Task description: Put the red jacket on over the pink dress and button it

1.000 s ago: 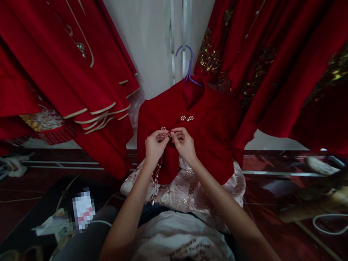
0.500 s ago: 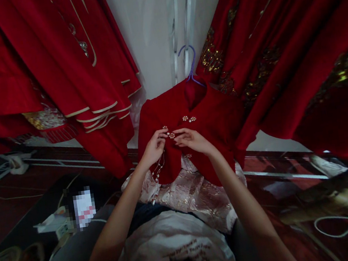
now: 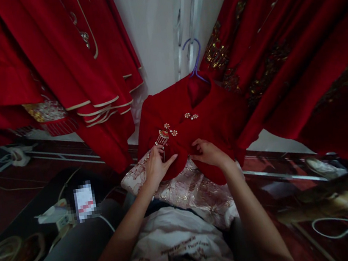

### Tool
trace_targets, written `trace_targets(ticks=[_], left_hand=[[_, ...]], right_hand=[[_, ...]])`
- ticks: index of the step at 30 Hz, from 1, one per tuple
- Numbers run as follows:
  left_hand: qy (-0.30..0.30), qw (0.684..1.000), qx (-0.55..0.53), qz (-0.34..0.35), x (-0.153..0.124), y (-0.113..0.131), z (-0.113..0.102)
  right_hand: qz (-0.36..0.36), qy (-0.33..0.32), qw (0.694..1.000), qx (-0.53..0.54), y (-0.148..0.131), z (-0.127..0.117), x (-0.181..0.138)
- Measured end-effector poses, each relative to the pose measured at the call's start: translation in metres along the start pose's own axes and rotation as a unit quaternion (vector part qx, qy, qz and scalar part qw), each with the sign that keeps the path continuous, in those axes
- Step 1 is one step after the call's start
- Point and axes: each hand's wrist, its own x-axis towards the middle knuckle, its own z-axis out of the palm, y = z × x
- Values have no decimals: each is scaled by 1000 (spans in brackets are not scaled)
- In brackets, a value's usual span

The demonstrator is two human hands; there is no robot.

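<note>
Both hands have dropped from the pearl clasp, seemingly fastened, to the lower front of the red jacket lying on the pale skirt: left hand grip loosely open on the cloth, right hand curled, hold unclear.

Left forearm and right forearm bare, reaching forward from the bottom of frame and converging. Left hand: back up, fingers stretched flat, index pointing toward the right hand, thumb raised. Right hand: back up, wrist bent inward, fingertips curled down; grip hidden. Hands near, not touching.
</note>
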Motion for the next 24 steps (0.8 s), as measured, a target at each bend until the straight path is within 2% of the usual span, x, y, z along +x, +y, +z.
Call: trace_targets(ticks=[5,7,9,13,17,20,24], left_hand=[[19,998,52,39,2,-5,-3],[17,998,38,54,2,-3,-3],[6,997,18,78,2,1,-3],[-31,993,-14,110,5,10,-5],[-35,995,-69,60,15,10,3],[-21,996,-83,33,26,11,12],[10,998,-55,39,36,22,20]], right_hand=[[21,58,994,-93,-21,33,9],[17,73,992,-100,-21,38,11],[8,63,996,-66,-14,34,14],[-49,0,995,84,7,5,12],[-29,-51,974,220,18,-34,-5],[-9,-28,964,266,19,-56,-19],[-40,27,962,270,11,-68,-27]])
